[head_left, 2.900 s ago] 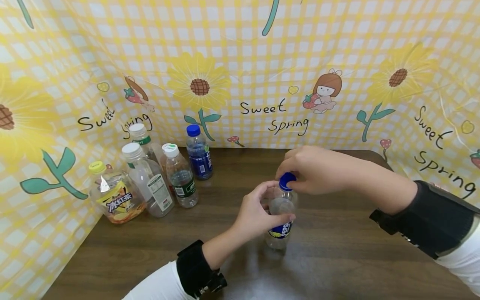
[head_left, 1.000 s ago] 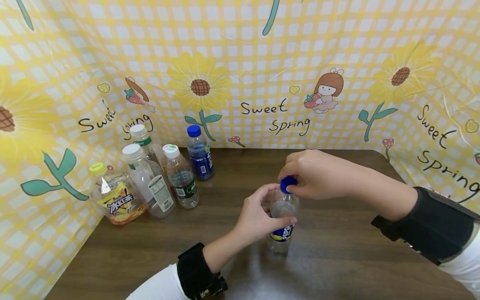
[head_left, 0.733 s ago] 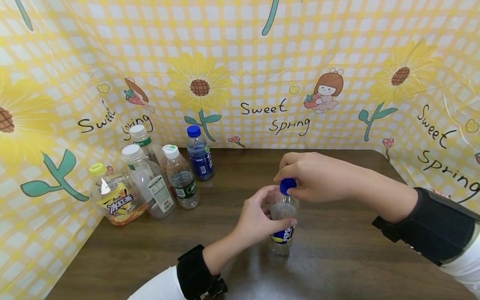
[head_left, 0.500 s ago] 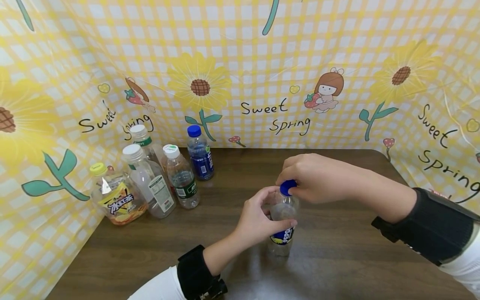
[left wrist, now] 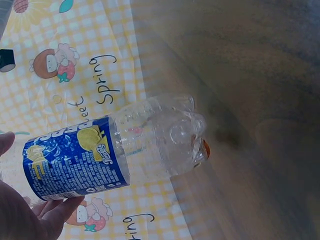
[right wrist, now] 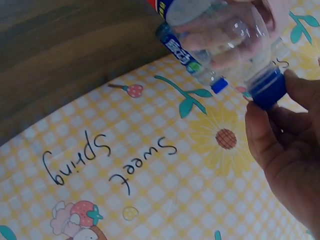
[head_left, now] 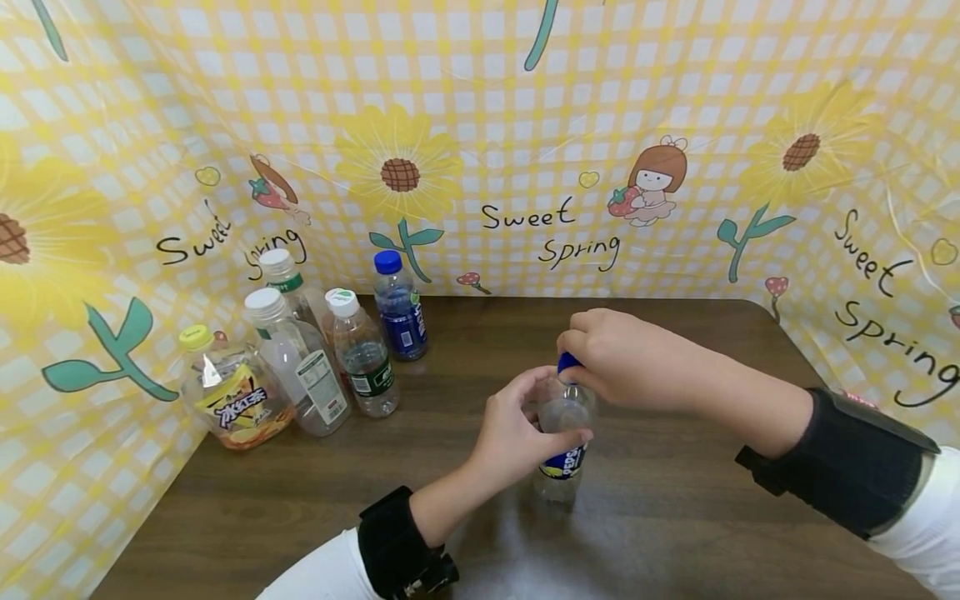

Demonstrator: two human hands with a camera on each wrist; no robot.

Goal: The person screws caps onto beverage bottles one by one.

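Observation:
My left hand [head_left: 508,437] is wrapped round a clear plastic Pepsi bottle [head_left: 564,463], thumb across the front near its blue label. In the left wrist view the label [left wrist: 75,157] shows a yellow lemon, and the see-through lower part of the bottle is bare of fingers. At the bottle's top, my right hand [head_left: 637,362] pinches the blue cap [right wrist: 269,90] between thumb and fingers. The cap sits on the neck in the right wrist view. From the head camera, the right hand's fingers hide much of the cap.
On the left of the brown table [head_left: 675,517] stand several bottles: a yellow-capped one [head_left: 236,400], white-capped ones including a green-labelled one [head_left: 365,367], and a blue-capped one [head_left: 401,312]. A yellow checked cloth [head_left: 480,150] hangs behind and at the sides.
My right hand and wrist have turned round the cap, covering more of it, and its forearm has shifted slightly left. The left hand keeps its hold on the Pepsi bottle, barely moving.

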